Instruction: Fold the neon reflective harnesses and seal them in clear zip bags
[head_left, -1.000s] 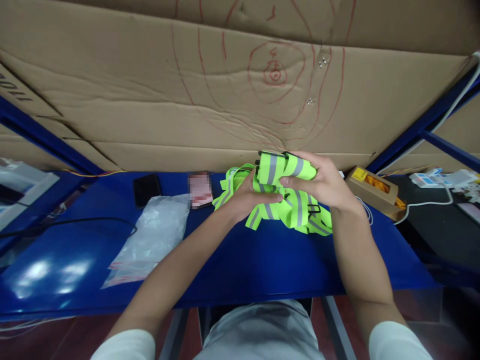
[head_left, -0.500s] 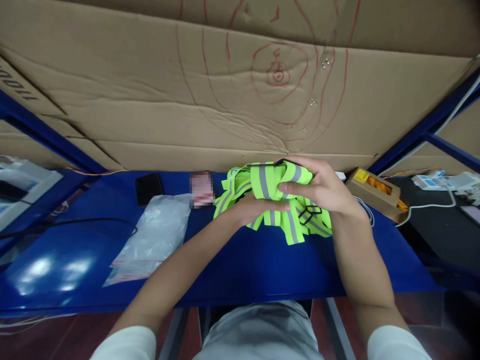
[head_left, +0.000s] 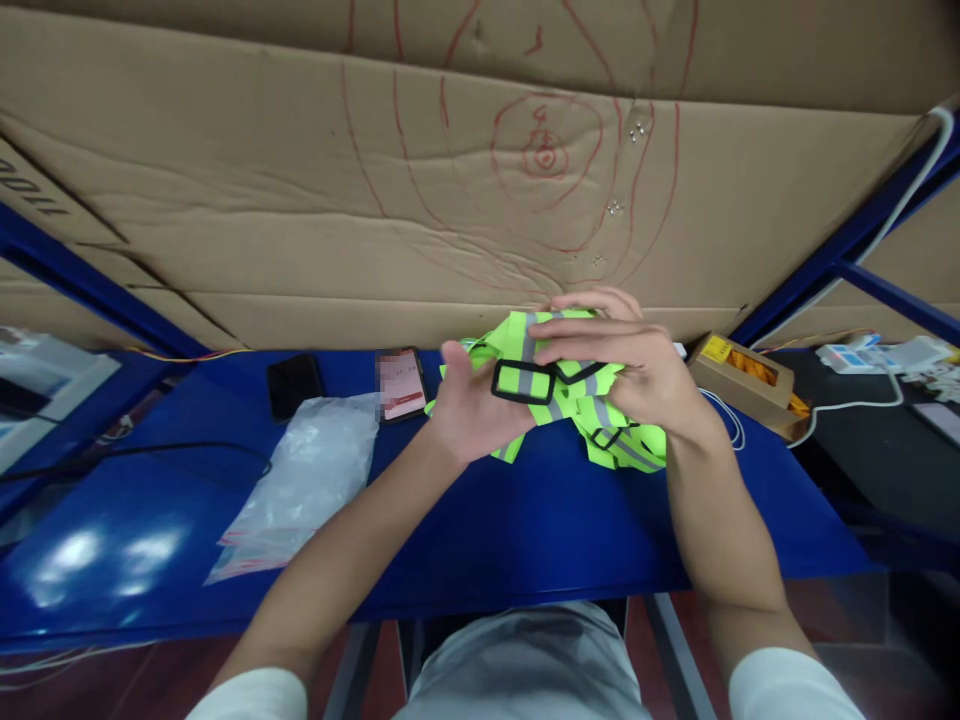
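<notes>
A bundle of fluorescent yellow-green reflective straps (head_left: 634, 447) with grey stripes and black buckles is between my hands above the table. My left hand (head_left: 472, 410) is turned palm up with its thumb raised; it holds up a strap that runs across its fingers, which are partly hidden. A black rectangular buckle (head_left: 523, 382) lies over this palm. From the right and above, my right hand (head_left: 645, 365) has its fingers bent over the folded straps. Its thumb is mostly hidden. Other loops of strap hang below and rest on the blue table (head_left: 480, 530).
Left of the straps lie a lit phone (head_left: 403, 385), a dark phone (head_left: 294, 387) and clear zip bags (head_left: 311, 470). To the right stands an open cardboard box (head_left: 742, 385) with orange contents, beside white cables. A cardboard wall (head_left: 285, 180) closes off the back.
My left hand has turned palm up and its thumb has lifted off the straps. A black buckle now shows over the palm. My right fingers have come over the front of the bundle.
</notes>
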